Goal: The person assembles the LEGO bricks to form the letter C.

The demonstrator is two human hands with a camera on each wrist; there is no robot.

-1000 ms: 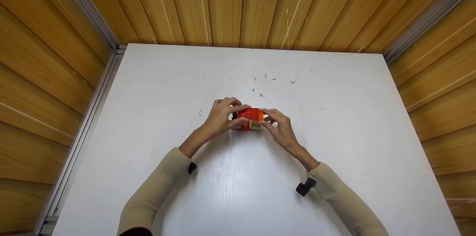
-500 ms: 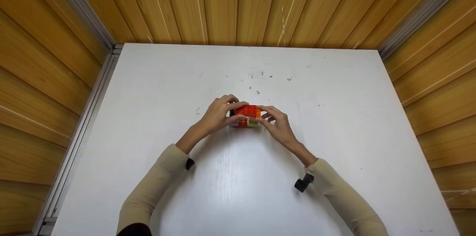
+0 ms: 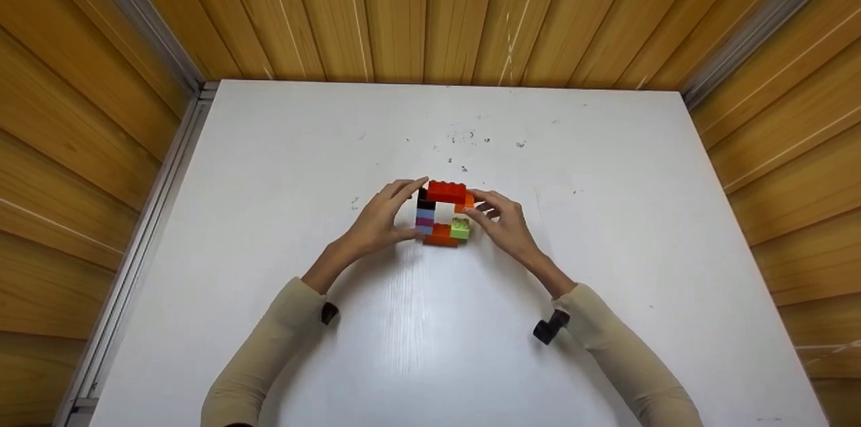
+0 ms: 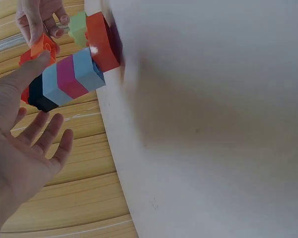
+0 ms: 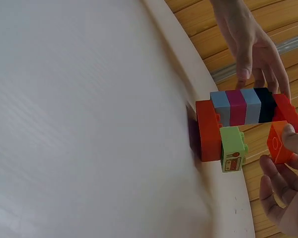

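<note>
A frame of toy building blocks stands on the table. On its left side is a column with a black block (image 3: 426, 204), light blue blocks (image 5: 220, 108) and a magenta block (image 5: 237, 107). A red block (image 3: 447, 191) spans the top; an orange-red block (image 5: 208, 131) forms the base. On the base's right end sits a lime green block (image 5: 232, 148) with a printed picture. My right hand (image 3: 504, 228) pinches an orange block (image 5: 276, 142) beneath the red block's right end, with a gap above the green one. My left hand (image 3: 383, 218) is spread around the column, fingers loosely extended.
The white table (image 3: 430, 333) has small dark marks (image 3: 464, 138) beyond the blocks. Wood-patterned panels (image 3: 403, 10) enclose its far side and both flanks. Black wrist devices (image 3: 551, 327) hang below the sleeves.
My left hand has let go of the red block and drawn back left, opening wider. More of the column and the frame's gap shows now. My right hand keeps its pinch.
</note>
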